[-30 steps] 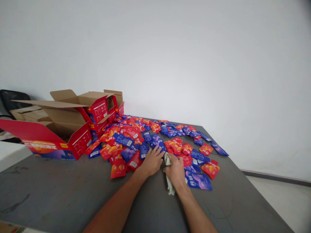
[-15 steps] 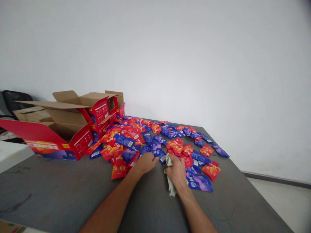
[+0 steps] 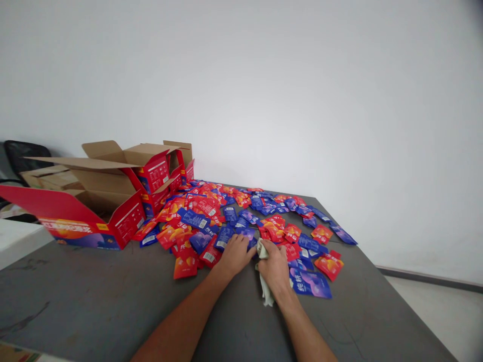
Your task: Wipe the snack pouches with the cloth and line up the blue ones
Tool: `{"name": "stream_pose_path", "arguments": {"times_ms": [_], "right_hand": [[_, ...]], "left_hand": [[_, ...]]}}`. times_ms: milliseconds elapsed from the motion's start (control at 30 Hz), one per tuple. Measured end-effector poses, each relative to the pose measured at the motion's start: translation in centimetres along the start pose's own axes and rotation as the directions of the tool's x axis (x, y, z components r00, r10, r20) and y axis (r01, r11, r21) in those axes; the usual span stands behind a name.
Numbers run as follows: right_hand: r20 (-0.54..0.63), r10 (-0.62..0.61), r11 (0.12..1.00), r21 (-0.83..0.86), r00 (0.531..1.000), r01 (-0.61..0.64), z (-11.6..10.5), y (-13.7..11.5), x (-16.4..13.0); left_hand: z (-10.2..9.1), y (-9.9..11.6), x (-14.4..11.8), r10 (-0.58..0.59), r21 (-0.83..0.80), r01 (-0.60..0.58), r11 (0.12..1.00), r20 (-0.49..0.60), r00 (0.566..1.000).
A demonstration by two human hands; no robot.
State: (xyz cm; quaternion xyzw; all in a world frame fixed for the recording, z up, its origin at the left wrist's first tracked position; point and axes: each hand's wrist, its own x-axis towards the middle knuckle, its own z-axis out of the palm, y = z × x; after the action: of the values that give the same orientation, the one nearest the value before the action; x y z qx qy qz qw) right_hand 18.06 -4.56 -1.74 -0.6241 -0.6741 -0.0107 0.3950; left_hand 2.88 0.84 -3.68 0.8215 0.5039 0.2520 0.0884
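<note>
My left hand (image 3: 234,254) lies palm down at the near edge of the sachet pile (image 3: 241,216), fingers spread flat and pressing on a blue sachet (image 3: 247,234) — nothing gripped, just pinned under the fingertips, which seems the easy way to slide one flat packet out of a slippery heap. My right hand (image 3: 274,266) sits just beside it, almost touching, fingers curled closed around a pale cloth (image 3: 265,286); the loose tail of it hangs out under my wrist onto the grey table (image 3: 94,296). I'd say I keep it bunched so it stays out of the packets. A big blue packet (image 3: 310,284) lies flat right against that hand, on its outer side. Red and blue sachets fan away toward the wall, overlapping, thickest on the left. There, well apart from my hands, the open red cartons (image 3: 113,201) stand with flaps splayed, mouths turned toward the spill. A lone red sachet (image 3: 184,267) sits near my left forearm.
</note>
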Motion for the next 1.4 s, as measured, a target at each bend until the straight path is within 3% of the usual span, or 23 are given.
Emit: {"name": "stream_pose_path", "arguments": {"times_ms": [133,267,333,400,467,533,600,667,733,800,900,1000,1067,1167,1233,1333,1400], "right_hand": [[0.017,0.017,1.000,0.012,1.000,-0.017,0.0,0.0,0.0],[0.029,0.031,0.999,0.031,0.999,-0.032,0.1,0.1,0.1],[0.031,0.028,0.999,0.040,0.999,-0.029,0.1,0.1,0.1],[0.019,0.012,0.998,0.058,1.000,-0.013,-0.1,-0.1,0.2],[0.010,-0.022,0.995,0.094,1.000,0.021,-0.3,-0.4,0.4],[0.007,-0.067,0.988,0.137,0.998,0.066,-0.5,-0.9,0.5],[0.002,-0.117,0.979,0.168,0.993,0.115,-0.7,-1.4,0.5],[0.001,-0.157,0.972,0.177,0.988,0.155,-0.8,-1.7,0.4],[0.025,-0.194,0.967,0.171,0.981,0.187,-0.8,-2.1,0.2],[0.073,-0.251,0.956,0.173,0.965,0.235,-0.8,-2.5,-0.1],[0.163,-0.375,0.917,0.211,0.913,0.339,-0.8,-3.5,-0.4],[0.220,-0.428,0.895,0.239,0.877,0.377,-0.8,-4.0,-0.6],[0.183,-0.377,0.917,0.214,0.908,0.338,-0.7,-3.7,-0.5],[0.023,-0.226,0.964,0.150,0.974,0.221,-0.5,-2.3,-0.1],[-0.035,-0.173,0.975,0.137,0.984,0.177,-0.5,-1.6,0.1],[0.044,-0.246,0.958,0.163,0.968,0.236,-0.5,-1.8,0.1],[0.135,-0.333,0.933,0.188,0.933,0.306,-0.6,-2.7,-0.2]], "left_hand": [[-0.2,0.2,-0.2,-0.038,-0.036,0.037,0.999,-0.037,0.999],[-0.1,0.1,-0.4,0.033,-0.143,-0.028,0.989,0.033,0.999],[-0.4,0.2,-0.4,0.034,-0.231,-0.024,0.973,0.040,0.999],[-1.0,0.3,-0.3,-0.043,-0.388,0.031,0.921,-0.021,0.999],[-1.8,0.5,-0.2,-0.203,-0.625,0.145,0.767,-0.022,0.979],[-2.5,0.7,-0.4,-0.319,-0.839,0.258,0.479,0.108,0.942],[-2.9,0.9,-0.6,-0.296,-0.935,0.318,0.155,0.263,0.918],[-3.3,1.3,-0.9,-0.218,-0.946,0.315,-0.076,0.324,0.921],[-3.6,1.8,-1.0,-0.172,-0.928,0.309,-0.211,0.346,0.922],[-4.1,2.1,-0.9,-0.149,-0.900,0.327,-0.287,0.379,0.913],[-4.6,1.9,-0.6,-0.167,-0.881,0.326,-0.342,0.398,0.902],[-4.7,1.3,-0.6,-0.235,-0.901,0.289,-0.324,0.373,0.898],[-4.4,1.3,-0.8,-0.254,-0.908,0.298,-0.295,0.375,0.892],[-4.0,1.7,-1.1,-0.197,-0.908,0.324,-0.265,0.379,0.904],[-3.9,2.1,-1.2,-0.162,-0.911,0.319,-0.261,0.368,0.916],[-4.1,2.1,-0.9,-0.237,-0.927,0.273,-0.257,0.335,0.912],[-4.3,1.7,-0.7,-0.307,-0.937,0.239,-0.253,0.313,0.899]]}}
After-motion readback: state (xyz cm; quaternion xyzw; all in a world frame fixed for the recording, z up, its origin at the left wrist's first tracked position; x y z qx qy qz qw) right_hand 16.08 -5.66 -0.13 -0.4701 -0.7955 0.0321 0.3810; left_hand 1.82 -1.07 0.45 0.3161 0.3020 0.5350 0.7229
